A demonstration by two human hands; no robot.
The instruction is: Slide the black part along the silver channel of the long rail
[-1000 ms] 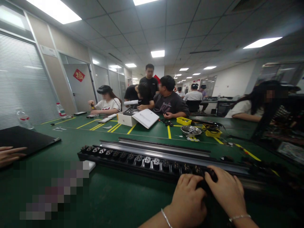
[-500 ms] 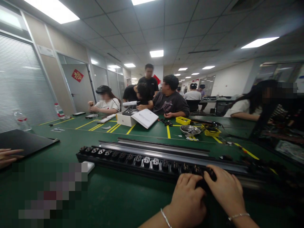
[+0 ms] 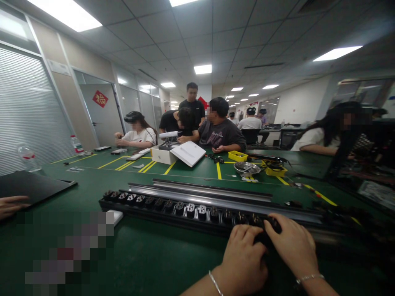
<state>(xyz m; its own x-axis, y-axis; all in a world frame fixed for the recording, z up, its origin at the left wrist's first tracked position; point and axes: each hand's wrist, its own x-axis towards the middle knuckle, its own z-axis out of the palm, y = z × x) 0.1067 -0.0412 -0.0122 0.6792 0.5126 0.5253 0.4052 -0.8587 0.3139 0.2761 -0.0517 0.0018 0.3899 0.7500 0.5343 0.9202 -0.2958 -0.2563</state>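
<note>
Both hands rest on a long black socket strip (image 3: 185, 209) lying across the green table (image 3: 148, 255); the left hand (image 3: 243, 259) and right hand (image 3: 293, 244) press side by side on one dark socket, fingers curled over it. Beyond lie silver rails (image 3: 210, 191); a co-worker's hand (image 3: 10, 204) rests by a black board (image 3: 31, 185).

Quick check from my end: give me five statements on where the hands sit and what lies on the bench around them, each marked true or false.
1. Both hands rest on the long black strip of sockets. True: left hand and right hand meet on it, right of its middle.
2. The table is red. False: it is green with yellow lines.
3. A metal bowl sits beyond the strip. True.
4. The white box is shut. False: its lid is open.
5. The right hand holds a bottle. False: the bottle stands far left, untouched.
</note>
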